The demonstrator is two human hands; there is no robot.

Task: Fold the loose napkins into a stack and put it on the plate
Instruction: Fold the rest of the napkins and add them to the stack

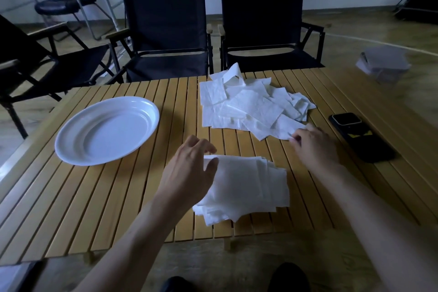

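Fingertips (295, 138) of the right hand (315, 147) are bunched together at the nearest corner of the loose napkins (246, 106); blur there hides whether they have pinched a sheet or only touch it. That pile sprawls over the far right part of the table (147, 197), long axis running left to right, and its near corner points back toward the person, so the right hand is plainly the nearer of the 2 and would draw 1 napkin toward the body and slightly left. Just nearer than the pile, with bare slats between, lies the folded stack (248, 187), fanned a little at its right edge and sitting close to the table's near edge. On its left edge the left hand (189, 173) rests, thumb (211, 166) flat on the top sheet, the other fingers loosely arched above the far left corner and holding nothing. Left of the stack and apart from it sits the white plate (75, 149), with nothing on it. A dark phone (355, 140) lies just right of the right hand, close enough to be brushed by a wide pull. Beyond the table stand 2 dark folding chairs (166, 31).
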